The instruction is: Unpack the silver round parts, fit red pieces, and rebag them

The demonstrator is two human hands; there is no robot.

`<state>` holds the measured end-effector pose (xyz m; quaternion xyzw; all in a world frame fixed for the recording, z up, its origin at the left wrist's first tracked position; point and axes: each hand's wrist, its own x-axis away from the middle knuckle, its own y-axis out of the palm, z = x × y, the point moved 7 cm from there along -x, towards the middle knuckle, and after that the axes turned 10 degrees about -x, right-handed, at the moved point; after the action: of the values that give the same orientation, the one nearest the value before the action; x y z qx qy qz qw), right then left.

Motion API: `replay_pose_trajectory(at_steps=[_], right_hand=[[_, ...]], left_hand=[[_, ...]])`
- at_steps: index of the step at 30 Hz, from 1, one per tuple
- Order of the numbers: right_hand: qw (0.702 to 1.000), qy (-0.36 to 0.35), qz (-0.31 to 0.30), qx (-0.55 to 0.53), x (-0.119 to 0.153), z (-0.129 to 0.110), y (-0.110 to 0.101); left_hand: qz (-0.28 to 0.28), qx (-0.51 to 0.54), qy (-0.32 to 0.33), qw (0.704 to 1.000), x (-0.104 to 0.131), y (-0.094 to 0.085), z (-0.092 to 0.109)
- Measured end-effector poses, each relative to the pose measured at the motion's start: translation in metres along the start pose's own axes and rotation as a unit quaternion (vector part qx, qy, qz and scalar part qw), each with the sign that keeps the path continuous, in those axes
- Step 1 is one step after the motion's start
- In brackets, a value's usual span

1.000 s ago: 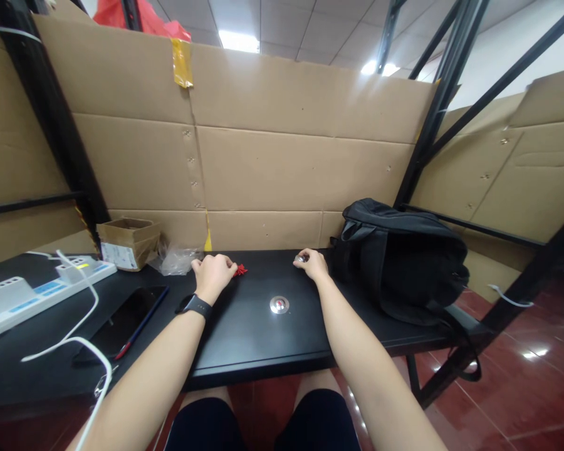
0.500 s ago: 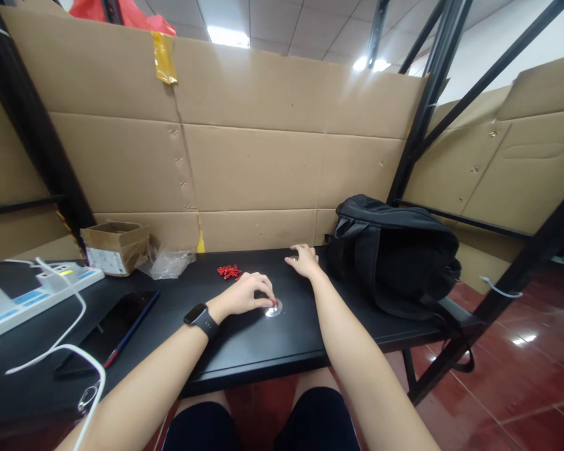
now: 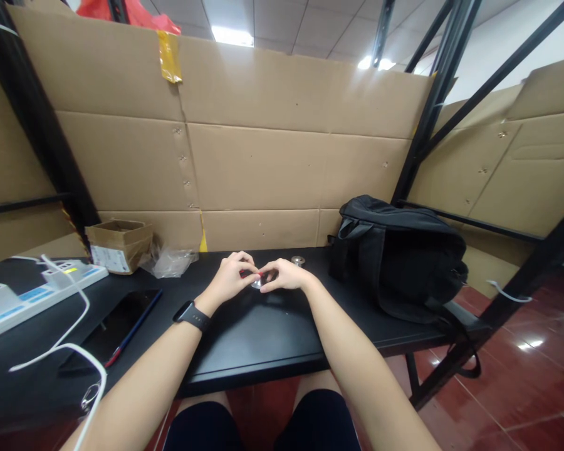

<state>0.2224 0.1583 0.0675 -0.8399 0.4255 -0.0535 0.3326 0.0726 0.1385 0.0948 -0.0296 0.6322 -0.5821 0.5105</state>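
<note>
In front of me on the black table is a small clear, shiny disc [image 3: 257, 285], like a suction cup, with a red piece [image 3: 261, 274] at its top. My left hand [image 3: 235, 277] pinches at the red piece from the left. From the other side my right hand [image 3: 284, 275] closes thumb and fingers around the same spot, so the hands nearly meet and cover much of it. Just behind my right hand lies a round, shiny disc [image 3: 298, 260]. The pile of small red pieces is hidden behind my left hand.
On the left are a white power strip [image 3: 23, 300] with cables, a dark phone-like tablet [image 3: 115, 326], an open cardboard box [image 3: 120, 245] and a crumpled clear bag [image 3: 172, 262]. A black backpack [image 3: 404, 257] stands on the right. Cardboard [image 3: 263, 169] walls the back.
My right hand has come from the back of the table to the clear disc, uncovering the round disc there. My left hand and the clear disc have shifted farther back and left.
</note>
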Motion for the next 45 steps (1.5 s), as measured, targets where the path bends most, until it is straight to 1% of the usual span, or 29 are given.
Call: replay_pose_trajectory(at_steps=[3, 5, 7, 9, 10, 12, 14, 17, 20, 26, 33, 35, 39, 41, 42, 44, 45], right_hand=[[0.999, -0.013, 0.010, 0.033, -0.002, -0.003, 0.005], [0.998, -0.025, 0.030, 0.048, -0.003, -0.005, 0.005], [0.997, -0.021, 0.062, 0.047, -0.004, -0.004, 0.001], [0.995, -0.009, 0.099, 0.029, -0.004, -0.001, -0.004], [0.993, -0.004, 0.117, 0.015, -0.004, 0.000, -0.006], [0.989, 0.002, 0.150, -0.018, -0.004, 0.002, -0.011], [0.985, 0.002, 0.167, -0.050, -0.004, 0.003, -0.012], [0.985, 0.002, 0.159, -0.071, -0.004, 0.001, -0.008], [0.987, 0.005, 0.148, -0.066, -0.005, -0.002, -0.003], [0.988, 0.006, 0.154, -0.031, -0.005, -0.005, -0.002], [0.991, 0.009, 0.130, -0.030, -0.003, 0.002, -0.007], [0.989, 0.017, 0.148, -0.012, -0.001, 0.007, -0.013], [0.968, 0.056, 0.240, 0.039, 0.005, 0.023, -0.037], [0.963, 0.055, 0.265, 0.007, 0.006, 0.031, -0.044], [0.963, 0.042, 0.263, -0.030, 0.006, 0.033, -0.044], [0.964, 0.008, 0.233, -0.125, 0.003, 0.034, -0.040], [0.964, -0.006, 0.205, -0.171, 0.002, 0.032, -0.035]], left_hand=[[-0.021, -0.008, 0.014, 1.000, 0.000, 0.003, 0.003], [-0.014, -0.003, 0.009, 1.000, 0.000, 0.003, 0.003], [0.026, 0.017, -0.021, 0.999, 0.000, -0.002, -0.002], [0.071, 0.032, -0.070, 0.995, 0.001, -0.006, -0.011], [0.081, 0.032, -0.093, 0.992, 0.002, -0.006, -0.015], [0.069, 0.020, -0.114, 0.991, 0.003, -0.003, -0.019], [0.046, 0.020, -0.101, 0.994, 0.003, 0.002, -0.016], [0.047, 0.046, -0.068, 0.995, 0.002, 0.004, -0.010], [0.044, 0.039, -0.057, 0.997, 0.001, 0.006, -0.007], [-0.002, -0.034, -0.097, 0.995, 0.002, 0.013, -0.013], [-0.022, -0.044, -0.100, 0.994, 0.002, 0.015, -0.014], [-0.020, -0.051, -0.106, 0.993, 0.002, 0.014, -0.018], [-0.007, -0.073, -0.122, 0.990, 0.004, 0.013, -0.026], [-0.011, -0.079, -0.124, 0.989, 0.003, 0.017, -0.026], [-0.014, -0.079, -0.123, 0.989, 0.003, 0.020, -0.024], [-0.013, -0.072, -0.121, 0.990, 0.001, 0.023, -0.020], [-0.009, -0.063, -0.121, 0.991, 0.001, 0.024, -0.017]])
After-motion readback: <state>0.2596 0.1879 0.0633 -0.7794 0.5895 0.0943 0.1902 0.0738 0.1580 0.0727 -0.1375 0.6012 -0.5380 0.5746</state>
